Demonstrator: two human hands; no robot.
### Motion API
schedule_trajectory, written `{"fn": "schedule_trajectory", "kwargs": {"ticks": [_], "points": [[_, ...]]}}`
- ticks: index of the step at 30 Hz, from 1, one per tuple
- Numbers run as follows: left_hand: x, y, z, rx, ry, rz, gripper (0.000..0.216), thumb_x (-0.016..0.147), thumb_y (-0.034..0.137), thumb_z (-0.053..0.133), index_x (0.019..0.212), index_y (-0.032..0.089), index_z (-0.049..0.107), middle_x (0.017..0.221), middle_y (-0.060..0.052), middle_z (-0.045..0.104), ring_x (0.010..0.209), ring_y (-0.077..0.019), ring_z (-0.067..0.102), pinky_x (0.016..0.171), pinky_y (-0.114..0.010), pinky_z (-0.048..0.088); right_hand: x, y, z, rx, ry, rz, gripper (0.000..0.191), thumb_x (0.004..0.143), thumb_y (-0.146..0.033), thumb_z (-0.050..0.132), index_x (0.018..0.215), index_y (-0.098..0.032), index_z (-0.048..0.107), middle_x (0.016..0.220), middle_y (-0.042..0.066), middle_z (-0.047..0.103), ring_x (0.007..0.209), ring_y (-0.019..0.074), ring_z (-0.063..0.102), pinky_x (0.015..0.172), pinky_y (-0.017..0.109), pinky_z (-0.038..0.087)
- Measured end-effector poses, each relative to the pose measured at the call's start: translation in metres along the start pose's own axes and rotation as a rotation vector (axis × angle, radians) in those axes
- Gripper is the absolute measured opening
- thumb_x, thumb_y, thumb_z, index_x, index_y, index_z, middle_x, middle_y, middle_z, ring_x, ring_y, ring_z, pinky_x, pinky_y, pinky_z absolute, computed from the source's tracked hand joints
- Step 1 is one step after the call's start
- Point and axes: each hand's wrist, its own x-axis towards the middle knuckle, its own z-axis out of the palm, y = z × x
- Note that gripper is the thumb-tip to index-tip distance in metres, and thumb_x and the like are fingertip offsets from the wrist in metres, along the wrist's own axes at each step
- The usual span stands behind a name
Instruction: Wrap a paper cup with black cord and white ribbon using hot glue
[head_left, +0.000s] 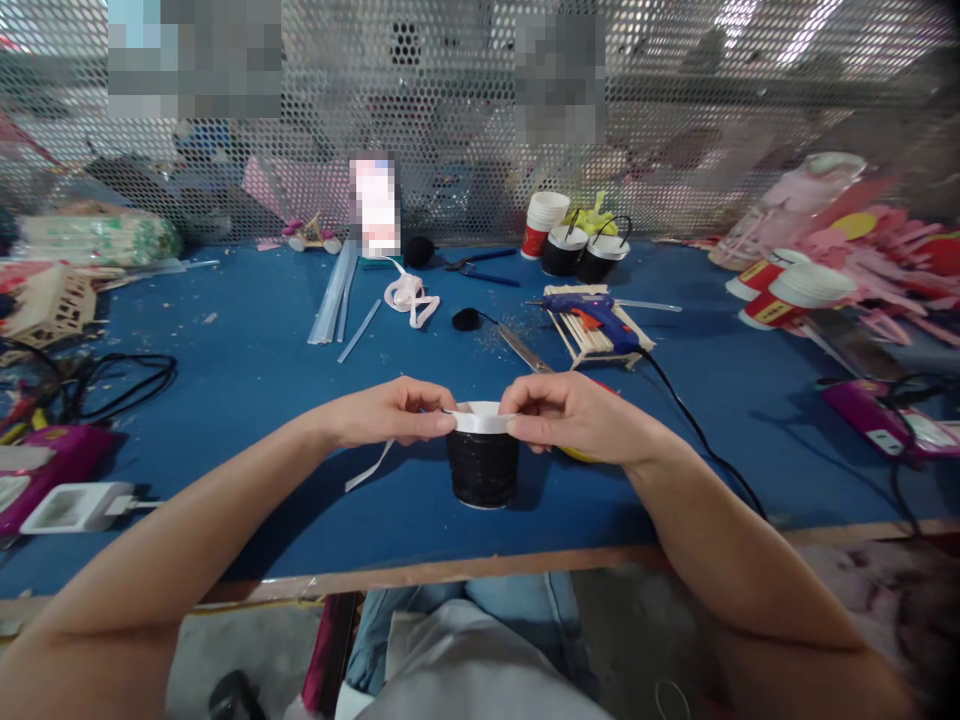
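Note:
A small black cup (483, 468) stands on the blue table (247, 400) near its front edge. A white ribbon (480, 420) runs around the cup's rim, and its loose end (369, 470) trails down to the left. My left hand (394, 411) pinches the ribbon at the rim's left side. At the right side of the rim, my right hand (568, 412) pinches the same band. Both hands have their fingers closed.
A blue glue gun (592, 318) rests on a stick rack, its black cord running to the right edge. Scissors (521, 348), glue sticks (334, 295), a ribbon coil (409, 296), finished cups (581, 250), paper cups (787, 290) and chargers lie around. A mesh wall stands behind.

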Motion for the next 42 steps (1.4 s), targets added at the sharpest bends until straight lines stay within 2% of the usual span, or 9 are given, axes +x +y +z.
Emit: {"fn": "schedule_trajectory", "kwargs": {"ticks": [3,9,18,20,23,26,31,37,42], "points": [[-0.001,0.0,0.001,-0.026,-0.024,0.026,0.034,0.081,0.045,0.058,0.074,0.012,0.052,0.058,0.006,0.034,0.051,-0.0056,0.026,0.047,-0.019,0.019,0.0,-0.001,-0.001,0.04,-0.029,0.02,0.014,0.079,-0.03,0.063,0.08,-0.016,0.058,0.064,-0.004,0.052,0.053,0.005,0.05,0.05,0.018,0.041],[-0.002,-0.002,0.001,-0.028,0.0,0.077,0.037,0.079,0.048,0.059,0.071,0.013,0.051,0.058,0.005,0.035,0.054,-0.0071,0.028,0.05,-0.02,0.021,-0.001,-0.001,-0.004,0.126,-0.054,0.046,0.02,0.074,-0.031,0.068,0.086,-0.016,0.06,0.067,-0.003,0.055,0.055,0.006,0.052,0.051,0.019,0.043],[-0.002,-0.004,0.001,0.046,0.022,0.092,0.037,0.079,0.049,0.058,0.074,0.013,0.055,0.062,0.003,0.041,0.059,-0.0088,0.034,0.054,-0.021,0.026,0.001,0.001,0.0,0.037,0.031,-0.008,0.025,0.078,-0.041,0.063,0.076,-0.016,0.06,0.058,-0.004,0.05,0.048,0.0054,0.045,0.046,0.02,0.037],[-0.002,-0.004,0.001,0.043,0.048,0.096,0.036,0.079,0.048,0.058,0.073,0.013,0.055,0.063,0.003,0.041,0.059,-0.0088,0.034,0.054,-0.021,0.028,0.001,0.001,-0.003,-0.043,0.054,-0.03,0.027,0.079,-0.044,0.06,0.086,-0.018,0.063,0.069,-0.001,0.058,0.056,0.0081,0.052,0.052,0.022,0.042],[-0.001,-0.002,0.003,0.048,0.076,0.102,0.033,0.079,0.045,0.059,0.073,0.013,0.055,0.064,0.003,0.042,0.06,-0.0084,0.035,0.056,-0.02,0.03,0.002,0.002,-0.006,-0.272,0.137,-0.162,0.031,0.081,-0.045,0.058,0.099,-0.021,0.064,0.1,0.006,0.064,0.088,0.0158,0.058,0.078,0.03,0.046],[0.0,-0.001,0.004,0.087,0.068,0.107,0.03,0.081,0.04,0.058,0.071,0.012,0.054,0.062,0.004,0.041,0.058,-0.0071,0.033,0.055,-0.019,0.029,0.005,0.005,-0.002,-0.41,0.15,-0.291,0.02,0.083,-0.04,0.058,0.088,-0.021,0.064,0.101,0.006,0.063,0.1,0.0179,0.054,0.091,0.035,0.04],[0.002,-0.002,0.005,0.127,0.046,0.116,0.029,0.083,0.037,0.056,0.071,0.012,0.052,0.061,0.005,0.038,0.056,-0.0062,0.03,0.052,-0.019,0.025,0.007,0.01,0.006,-0.349,0.114,-0.278,0.023,0.085,-0.035,0.056,0.069,-0.019,0.054,0.08,0.003,0.059,0.088,0.0152,0.055,0.082,0.031,0.043],[0.004,-0.003,0.007,0.137,0.065,0.131,0.028,0.084,0.036,0.055,0.071,0.012,0.052,0.061,0.005,0.038,0.057,-0.0066,0.03,0.053,-0.019,0.025,0.006,0.006,0.005,-0.354,0.083,-0.255,0.03,0.088,-0.045,0.048,0.089,-0.018,0.061,0.098,0.007,0.061,0.097,0.0168,0.055,0.087,0.032,0.041],[0.006,-0.004,0.01,0.155,0.069,0.107,0.028,0.083,0.038,0.056,0.071,0.012,0.053,0.06,0.006,0.037,0.056,-0.0063,0.029,0.051,-0.019,0.024,0.007,0.008,0.014,-0.419,0.143,-0.189,0.026,0.087,-0.039,0.052,0.071,-0.018,0.055,0.09,0.005,0.059,0.086,0.0147,0.056,0.08,0.029,0.043]]}}
